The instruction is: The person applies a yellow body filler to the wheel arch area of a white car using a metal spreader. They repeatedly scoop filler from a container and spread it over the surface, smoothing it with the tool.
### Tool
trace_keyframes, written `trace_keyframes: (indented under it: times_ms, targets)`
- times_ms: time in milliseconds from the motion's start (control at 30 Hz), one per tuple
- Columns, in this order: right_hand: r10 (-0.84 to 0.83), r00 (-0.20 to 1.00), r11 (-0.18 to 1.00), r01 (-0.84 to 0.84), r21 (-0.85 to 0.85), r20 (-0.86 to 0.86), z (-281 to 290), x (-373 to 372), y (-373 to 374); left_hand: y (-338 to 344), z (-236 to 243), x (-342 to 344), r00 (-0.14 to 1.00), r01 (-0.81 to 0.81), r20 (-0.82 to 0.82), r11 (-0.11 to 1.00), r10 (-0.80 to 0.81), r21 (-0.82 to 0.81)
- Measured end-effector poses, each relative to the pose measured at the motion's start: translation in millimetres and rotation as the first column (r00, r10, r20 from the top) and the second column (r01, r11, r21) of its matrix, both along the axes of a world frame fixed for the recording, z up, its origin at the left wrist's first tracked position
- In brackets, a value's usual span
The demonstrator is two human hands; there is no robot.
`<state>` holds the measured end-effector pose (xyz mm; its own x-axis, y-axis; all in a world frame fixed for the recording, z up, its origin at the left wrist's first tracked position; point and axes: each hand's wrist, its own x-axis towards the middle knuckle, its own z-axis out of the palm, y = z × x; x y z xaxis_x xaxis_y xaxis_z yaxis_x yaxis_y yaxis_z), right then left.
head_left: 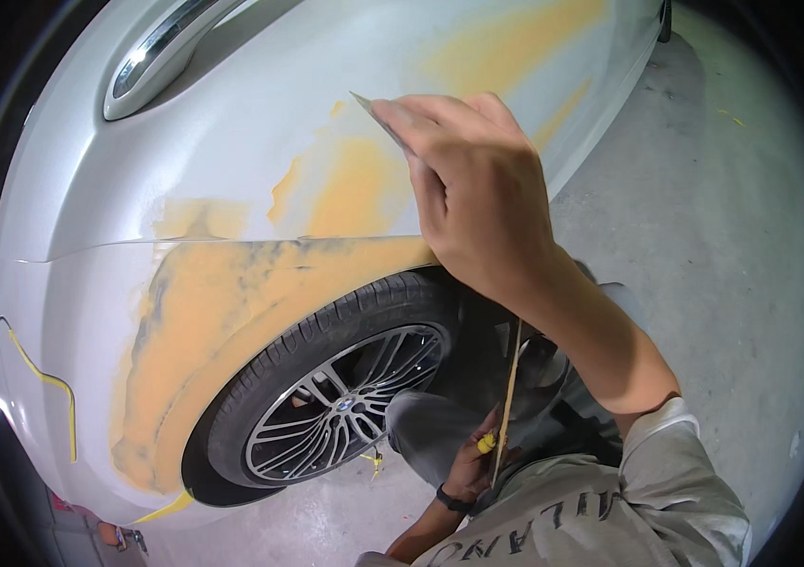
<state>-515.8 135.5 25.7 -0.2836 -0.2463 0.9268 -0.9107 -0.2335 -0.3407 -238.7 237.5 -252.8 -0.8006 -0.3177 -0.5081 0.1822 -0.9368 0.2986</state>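
Note:
My right hand (482,184) is closed around a thin grey putty spreader (371,111), whose blade points up and left. The spreader is over the white car body panel (232,142); I cannot tell if it touches. Orange-yellow body filler (359,189) lies in patches beneath and beside the hand. A broad filler area (222,293), with dark smudges, follows the wheel arch. Low by my lap, my left hand (468,470) grips a thin board (510,387), seen nearly edge-on. A bright yellow lump (487,442) shows beside its fingers.
A black tyre (326,326) with a multi-spoke wheel (345,404) sits under the arch. A chrome-trimmed door handle (161,47) juts out at upper left. Yellow tape (52,381) marks the panel at left. Grey floor (704,236) spreads to the right; my bent knee (421,430) is near the wheel.

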Motion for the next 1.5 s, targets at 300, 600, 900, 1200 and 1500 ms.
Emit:
trace_keyframes:
  times_ms: [300, 600, 900, 1200, 1500]
  targets:
    - [0.086, 0.996, 0.996, -0.087, 0.021, 0.026, 11, 36, -14, -8, -35, 26, 0.972, 0.028, -0.236, 0.998, -0.012, 0.061]
    - [0.204, 0.979, 0.978, -0.204, -0.045, -0.002, -4, 92, -14, -4, -32, 24, 0.997, 0.003, -0.077, 1.0, -0.005, -0.019]
    - [-0.108, 0.994, 0.994, 0.108, -0.02, -0.02, 21, 11, -13, 2, -39, 20, 0.97, 0.018, -0.244, 1.0, -0.014, 0.014]
    - [0.326, 0.943, 0.942, -0.319, -0.1, 0.066, -10, 77, 8, 1, -24, 17, 0.994, 0.011, -0.112, 0.999, -0.016, -0.05]
    - [0.489, 0.845, 0.806, -0.342, 0.482, -0.219, -147, 18, 143, -2, -1, 0, 0.945, -0.008, -0.324, 0.993, 0.047, 0.121]
